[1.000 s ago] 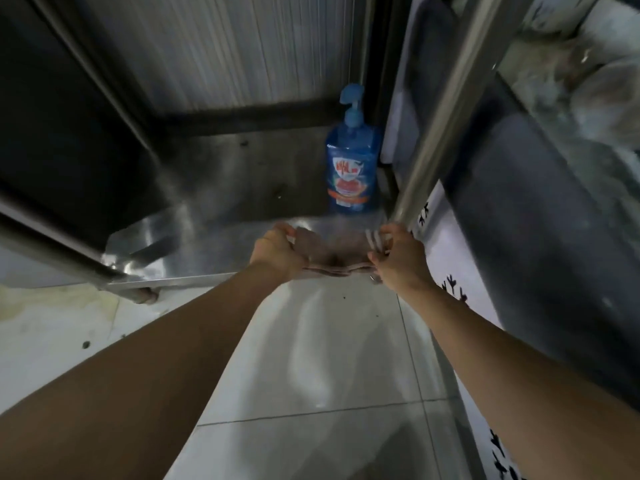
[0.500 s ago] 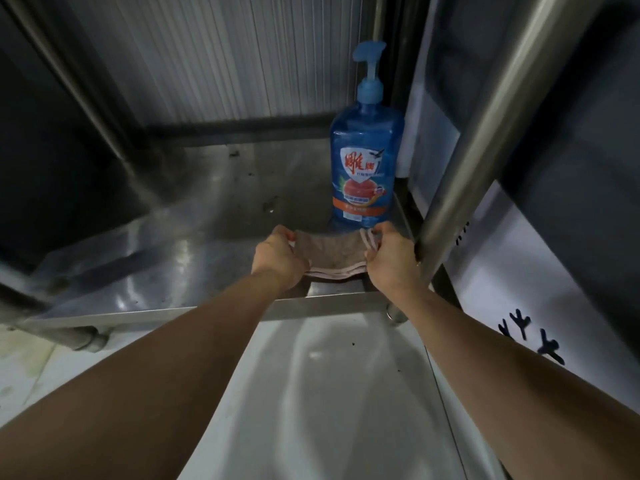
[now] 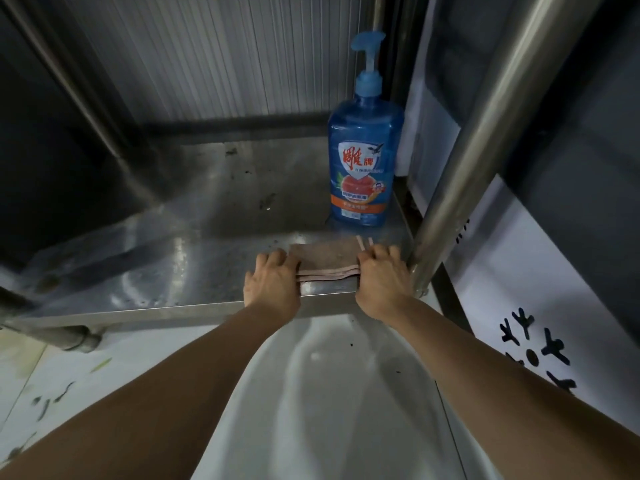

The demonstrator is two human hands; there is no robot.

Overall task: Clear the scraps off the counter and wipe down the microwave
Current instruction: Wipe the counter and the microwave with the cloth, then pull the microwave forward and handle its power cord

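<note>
so, my left hand: it rests on the left end of the folded cloth, fingers curled over that edge and holding it against the shelf.
my right hand: it grips the right end of the same cloth, fingers bent down over it, knuckles up.
cloth: brownish-pink, folded in several layers, lying flat at the front right of the steel shelf, its near edge just behind the shelf's front lip, held between my two hands.
soap bottle: a blue pump bottle with a red and orange label, standing upright on the shelf just behind the cloth, near the right rear corner, apart from it.
shelf: low and stainless, smeared, with a few dark specks on it.
post: a round steel leg rising just right of my right hand.
floor: pale glossy tiles under my forearms, with small dark bits and green streaks at the left.
</note>
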